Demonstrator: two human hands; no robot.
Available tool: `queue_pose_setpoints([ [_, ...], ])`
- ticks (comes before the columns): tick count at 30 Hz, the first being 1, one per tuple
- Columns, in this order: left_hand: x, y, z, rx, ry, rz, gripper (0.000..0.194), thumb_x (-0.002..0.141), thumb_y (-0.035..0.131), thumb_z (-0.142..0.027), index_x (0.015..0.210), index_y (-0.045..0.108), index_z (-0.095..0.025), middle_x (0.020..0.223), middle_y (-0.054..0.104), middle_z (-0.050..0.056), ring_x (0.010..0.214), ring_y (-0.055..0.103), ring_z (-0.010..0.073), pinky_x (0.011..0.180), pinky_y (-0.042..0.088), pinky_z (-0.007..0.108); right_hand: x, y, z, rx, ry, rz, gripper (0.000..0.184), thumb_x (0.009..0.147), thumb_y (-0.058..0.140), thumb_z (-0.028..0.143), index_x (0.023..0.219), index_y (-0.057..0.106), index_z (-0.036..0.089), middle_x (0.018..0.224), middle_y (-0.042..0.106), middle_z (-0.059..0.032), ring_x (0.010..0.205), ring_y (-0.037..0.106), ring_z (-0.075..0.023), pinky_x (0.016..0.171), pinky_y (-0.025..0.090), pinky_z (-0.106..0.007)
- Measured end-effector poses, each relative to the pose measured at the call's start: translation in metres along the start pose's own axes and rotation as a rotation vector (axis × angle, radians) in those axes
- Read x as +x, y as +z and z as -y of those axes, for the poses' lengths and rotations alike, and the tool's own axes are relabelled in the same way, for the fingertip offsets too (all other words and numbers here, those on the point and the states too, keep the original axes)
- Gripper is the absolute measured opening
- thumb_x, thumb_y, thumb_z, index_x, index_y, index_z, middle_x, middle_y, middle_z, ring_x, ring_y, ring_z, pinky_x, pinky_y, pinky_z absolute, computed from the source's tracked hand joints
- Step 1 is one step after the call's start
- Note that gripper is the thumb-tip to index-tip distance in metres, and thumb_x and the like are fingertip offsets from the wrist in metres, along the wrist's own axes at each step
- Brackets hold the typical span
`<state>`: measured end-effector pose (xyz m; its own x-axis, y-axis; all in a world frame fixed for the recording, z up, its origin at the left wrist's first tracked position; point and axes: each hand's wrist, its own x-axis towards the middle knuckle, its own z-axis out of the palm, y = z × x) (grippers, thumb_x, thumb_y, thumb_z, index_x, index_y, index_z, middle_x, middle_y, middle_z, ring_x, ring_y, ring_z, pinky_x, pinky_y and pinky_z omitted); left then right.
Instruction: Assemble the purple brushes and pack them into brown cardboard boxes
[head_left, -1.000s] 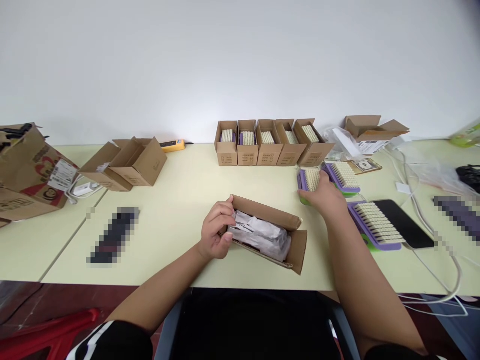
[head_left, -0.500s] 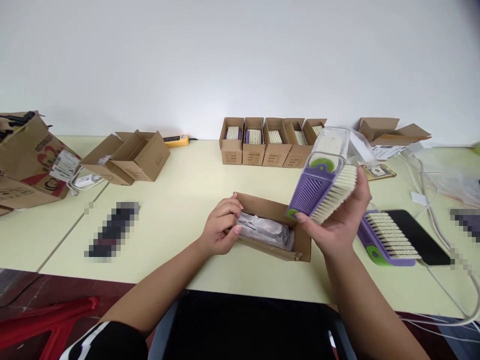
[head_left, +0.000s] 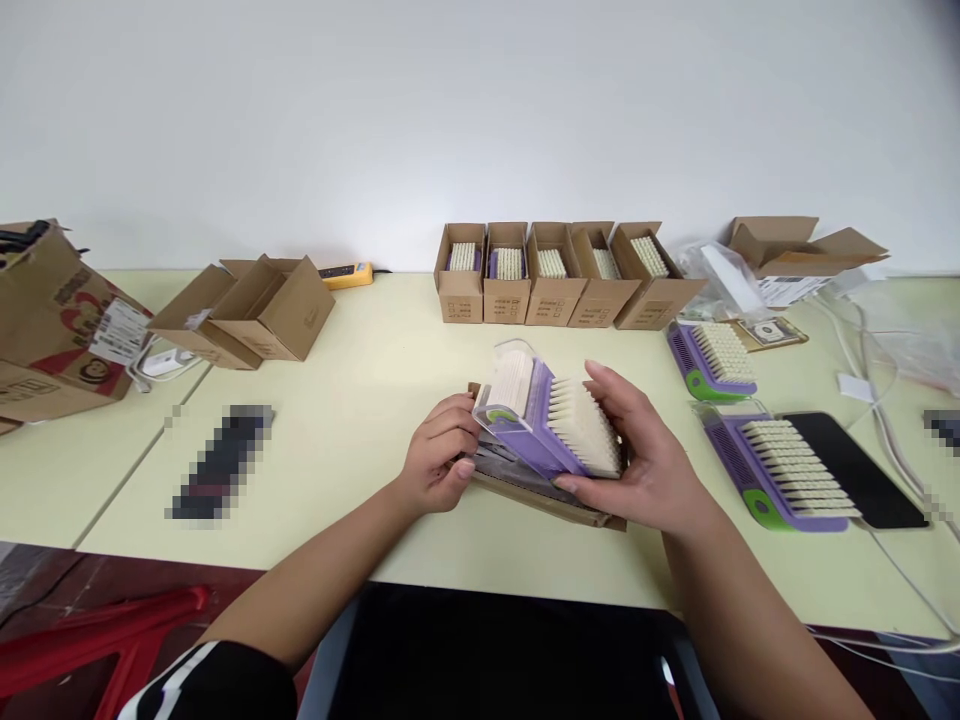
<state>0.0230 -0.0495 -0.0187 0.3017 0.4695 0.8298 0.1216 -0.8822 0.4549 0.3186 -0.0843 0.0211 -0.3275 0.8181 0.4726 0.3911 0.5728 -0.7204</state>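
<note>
My right hand [head_left: 645,460] grips a purple brush [head_left: 532,410] with cream bristles and a clear plastic cover, fingers along its bristle side. The brush is tilted above an open cardboard box [head_left: 547,500] on the table in front of me. My left hand [head_left: 442,455] pinches the left end of that box, thumb and fingers closed on its wall. A grey plastic-wrapped item [head_left: 514,462] lies inside the box, mostly hidden under the brush.
Several open boxes [head_left: 555,300] with bristles showing stand along the wall. Two more purple brushes [head_left: 787,470] lie at right beside a black phone-like slab [head_left: 855,470]. Further open cartons [head_left: 277,310] are at left, near a yellow power strip [head_left: 346,275]. Cables [head_left: 877,400] run at far right.
My right hand has brought the brush left and down over the box, turning it so the clear cover points left. My left hand stays on the box.
</note>
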Motion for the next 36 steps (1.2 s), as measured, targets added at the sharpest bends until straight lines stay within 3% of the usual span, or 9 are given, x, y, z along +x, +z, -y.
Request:
queue_pose_setpoints([
  [8, -0.008, -0.003, 0.004, -0.038, -0.105, -0.135, 0.041, 0.116, 0.039, -0.043, 0.084, 0.058, -0.024, 0.081, 0.062, 0.006, 0.095, 0.066, 0.0273, 0.096, 0.062, 0.056, 0.013, -0.01, 0.014, -0.14, -0.034, 0.257, 0.092, 0.096, 0.083, 0.05, 0.175, 0.039, 0.037, 0.155, 0.068, -0.0093, 0.138, 0.065, -0.0362, 0.115, 0.059, -0.052],
  [12, -0.016, 0.008, 0.01, -0.043, -0.109, -0.243, 0.02, 0.111, 0.053, -0.048, 0.111, 0.055, -0.027, 0.093, 0.057, 0.004, 0.096, 0.062, 0.0254, 0.105, 0.062, 0.06, 0.015, -0.011, 0.014, -0.162, -0.066, 0.296, 0.079, 0.1, 0.08, 0.046, 0.171, 0.047, 0.037, 0.153, 0.069, -0.0075, 0.14, 0.062, -0.034, 0.119, 0.055, -0.052],
  [14, -0.02, 0.012, 0.014, -0.044, -0.104, -0.29, 0.029, 0.107, 0.061, -0.048, 0.127, 0.052, -0.029, 0.101, 0.054, 0.005, 0.101, 0.062, 0.0254, 0.109, 0.06, 0.062, 0.015, -0.01, 0.013, -0.152, -0.073, 0.293, 0.072, 0.101, 0.08, 0.043, 0.167, 0.053, 0.036, 0.15, 0.071, -0.0076, 0.141, 0.062, -0.0334, 0.12, 0.055, -0.053],
  [17, -0.021, 0.009, 0.017, 0.009, -0.095, -0.259, 0.038, 0.106, 0.063, -0.044, 0.139, 0.052, -0.028, 0.107, 0.053, 0.006, 0.106, 0.062, 0.0266, 0.109, 0.06, 0.06, 0.016, -0.009, 0.009, -0.139, -0.105, 0.289, 0.063, 0.1, 0.081, 0.041, 0.16, 0.061, 0.036, 0.143, 0.075, -0.0076, 0.141, 0.063, -0.0337, 0.119, 0.056, -0.054],
  [23, -0.008, -0.005, 0.003, 0.184, -0.085, -0.068, 0.014, 0.109, 0.056, -0.032, 0.114, 0.066, -0.025, 0.1, 0.065, 0.008, 0.103, 0.064, 0.0269, 0.102, 0.062, 0.057, 0.017, -0.01, 0.006, -0.12, -0.171, 0.297, 0.052, 0.102, 0.078, 0.033, 0.153, 0.067, 0.037, 0.14, 0.077, -0.0075, 0.14, 0.064, -0.0333, 0.118, 0.057, -0.057],
  [27, -0.004, -0.007, -0.004, 0.218, -0.063, -0.041, 0.021, 0.109, 0.053, -0.032, 0.096, 0.066, -0.024, 0.091, 0.067, 0.007, 0.094, 0.066, 0.025, 0.098, 0.063, 0.054, 0.014, -0.015, 0.016, -0.165, -0.176, 0.288, 0.05, 0.104, 0.075, 0.03, 0.152, 0.068, 0.037, 0.142, 0.078, -0.0055, 0.139, 0.069, -0.0321, 0.124, 0.053, -0.058],
  [31, -0.004, -0.009, -0.005, 0.222, -0.067, 0.0, 0.026, 0.108, 0.053, -0.031, 0.087, 0.066, -0.024, 0.089, 0.073, 0.007, 0.093, 0.067, 0.0246, 0.096, 0.062, 0.052, 0.01, -0.016, 0.044, -0.29, -0.223, 0.235, 0.049, 0.103, 0.075, 0.029, 0.152, 0.069, 0.035, 0.142, 0.08, -0.0049, 0.132, 0.076, -0.0311, 0.133, 0.045, -0.062],
  [36, -0.001, -0.015, -0.007, 0.202, -0.012, 0.03, 0.022, 0.107, 0.057, -0.025, 0.086, 0.066, -0.023, 0.088, 0.075, 0.007, 0.093, 0.066, 0.0244, 0.092, 0.063, 0.048, 0.013, 0.003, 0.073, -0.42, -0.219, 0.342, 0.052, 0.107, 0.073, 0.038, 0.158, 0.066, 0.031, 0.15, 0.077, -0.0073, 0.138, 0.074, -0.0333, 0.123, 0.059, -0.058],
])
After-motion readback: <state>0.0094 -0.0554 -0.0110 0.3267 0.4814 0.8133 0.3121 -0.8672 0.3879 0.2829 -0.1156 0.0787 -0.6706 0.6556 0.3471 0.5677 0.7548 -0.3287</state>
